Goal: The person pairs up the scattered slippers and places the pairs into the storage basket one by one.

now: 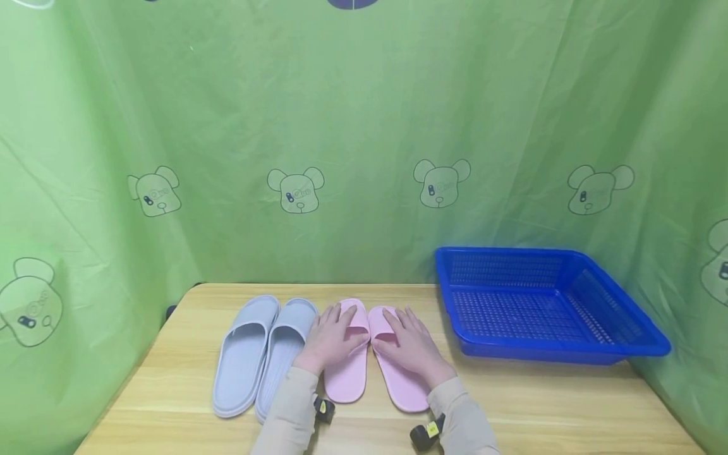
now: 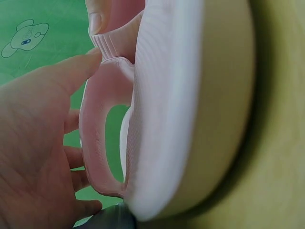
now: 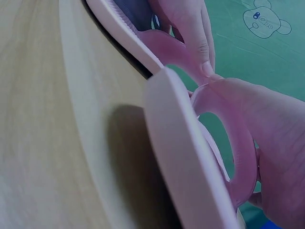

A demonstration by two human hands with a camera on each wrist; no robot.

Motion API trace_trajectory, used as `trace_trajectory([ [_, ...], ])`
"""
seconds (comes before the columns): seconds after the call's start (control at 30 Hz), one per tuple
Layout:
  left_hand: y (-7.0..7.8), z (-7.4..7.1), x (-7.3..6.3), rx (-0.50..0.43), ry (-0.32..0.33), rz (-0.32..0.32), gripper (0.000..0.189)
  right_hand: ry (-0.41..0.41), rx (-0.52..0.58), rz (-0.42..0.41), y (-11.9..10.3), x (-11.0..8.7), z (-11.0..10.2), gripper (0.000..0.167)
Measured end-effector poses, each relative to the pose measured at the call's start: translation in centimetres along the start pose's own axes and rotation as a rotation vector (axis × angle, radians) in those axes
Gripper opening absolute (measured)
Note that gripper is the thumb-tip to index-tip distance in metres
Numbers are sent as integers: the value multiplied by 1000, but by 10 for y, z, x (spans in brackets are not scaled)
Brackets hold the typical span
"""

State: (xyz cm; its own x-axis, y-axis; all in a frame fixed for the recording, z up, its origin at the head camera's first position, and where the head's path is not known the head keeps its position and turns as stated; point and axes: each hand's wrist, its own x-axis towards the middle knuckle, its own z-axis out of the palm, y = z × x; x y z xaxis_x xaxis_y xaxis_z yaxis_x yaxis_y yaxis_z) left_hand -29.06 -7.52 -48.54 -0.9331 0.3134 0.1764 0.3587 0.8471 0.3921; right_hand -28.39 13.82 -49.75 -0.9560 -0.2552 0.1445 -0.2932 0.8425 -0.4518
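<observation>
Two pink slippers lie side by side at the table's middle, toes away from me and heels apart. My left hand (image 1: 328, 341) lies over the strap of the left pink slipper (image 1: 348, 379), thumb at its inner edge, fingers across the strap. My right hand (image 1: 411, 344) holds the right pink slipper (image 1: 402, 387) the same way. In the right wrist view a shadow shows beneath that slipper's sole (image 3: 178, 148). The two thumbs come close together where the straps meet. Left of my left hand is a pair of grey-blue slippers (image 1: 246, 354), the nearer one partly behind my forearm.
A blue perforated plastic basket (image 1: 546, 351) stands at the back right of the wooden table (image 1: 170, 398). Green curtain (image 1: 364, 126) printed with bear heads encloses the back and sides. Both sleeved wrists carry small black cameras.
</observation>
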Motion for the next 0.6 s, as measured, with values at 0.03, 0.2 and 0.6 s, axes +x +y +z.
trace_trajectory([
  [0.03, 0, 0, 0, 2, 1, 2, 72, 0, 0, -1, 0, 0, 0, 79],
  [0.2, -2, 1, 2, 4, 2, 8, 72, -1, 10, -5, 0, 0, -1, 79],
  [0.6, -2, -1, 2, -16, 26, 25, 70, -2, 51, -8, 2, -1, -4, 79],
])
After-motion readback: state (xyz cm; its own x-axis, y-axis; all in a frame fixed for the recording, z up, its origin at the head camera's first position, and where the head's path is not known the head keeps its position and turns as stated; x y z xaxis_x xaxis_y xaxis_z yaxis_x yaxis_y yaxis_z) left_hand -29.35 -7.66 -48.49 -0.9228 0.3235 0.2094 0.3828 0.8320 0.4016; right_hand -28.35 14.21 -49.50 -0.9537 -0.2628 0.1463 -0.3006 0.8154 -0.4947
